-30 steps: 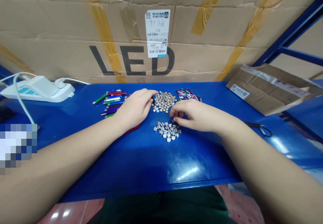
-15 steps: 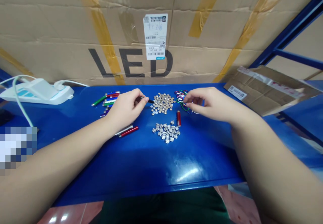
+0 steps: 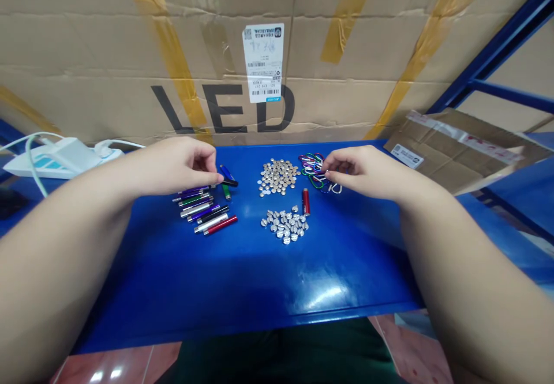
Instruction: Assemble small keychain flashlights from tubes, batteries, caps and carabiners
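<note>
Our left hand pinches a slim black cylindrical tube by the multicoloured tube row. Our right fingers reach the multicoloured metallic carabiner pile; can't tell if grasping.

Black letters "LED" on cardboard

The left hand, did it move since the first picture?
Yes, to the left. The left hand reached below the D of the printed LED letters; now it reaches only below the E.
</note>
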The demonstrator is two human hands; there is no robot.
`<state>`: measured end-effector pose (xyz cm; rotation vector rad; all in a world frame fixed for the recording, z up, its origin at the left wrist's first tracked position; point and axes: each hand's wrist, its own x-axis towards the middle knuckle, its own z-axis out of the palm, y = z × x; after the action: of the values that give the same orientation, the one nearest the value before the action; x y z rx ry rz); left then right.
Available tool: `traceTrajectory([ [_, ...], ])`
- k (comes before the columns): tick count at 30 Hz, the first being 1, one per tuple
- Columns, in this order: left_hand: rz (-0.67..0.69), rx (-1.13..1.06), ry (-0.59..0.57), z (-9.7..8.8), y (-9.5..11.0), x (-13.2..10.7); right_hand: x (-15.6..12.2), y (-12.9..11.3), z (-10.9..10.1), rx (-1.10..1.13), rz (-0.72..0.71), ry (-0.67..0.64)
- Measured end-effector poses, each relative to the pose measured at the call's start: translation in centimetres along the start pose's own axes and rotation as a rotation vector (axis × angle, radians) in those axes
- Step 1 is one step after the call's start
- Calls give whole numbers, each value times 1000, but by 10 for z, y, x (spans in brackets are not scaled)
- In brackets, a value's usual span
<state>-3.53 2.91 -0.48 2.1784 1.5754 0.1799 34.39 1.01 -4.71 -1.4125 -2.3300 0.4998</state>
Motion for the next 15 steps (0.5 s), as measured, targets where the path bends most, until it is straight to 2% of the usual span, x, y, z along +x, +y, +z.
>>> traceTrajectory([
  [3, -6, 118, 89, -8, -4, -5, 1, 2, -1, -33, 12, -16],
  [5, 50, 191, 112, -8, -6, -5, 2, 4, 0, -47, 14, -26],
  [8, 142, 232, 22, -5, -9, -1, 3, 8, 1, -48, 23, -39],
  [12, 106, 264, -148, -1, -17, 10, 3, 9, 2, -20, 31, -49],
  [15, 145, 300, -165, 3, -23, 17, 4, 7, 3, -1, 28, -53],
])
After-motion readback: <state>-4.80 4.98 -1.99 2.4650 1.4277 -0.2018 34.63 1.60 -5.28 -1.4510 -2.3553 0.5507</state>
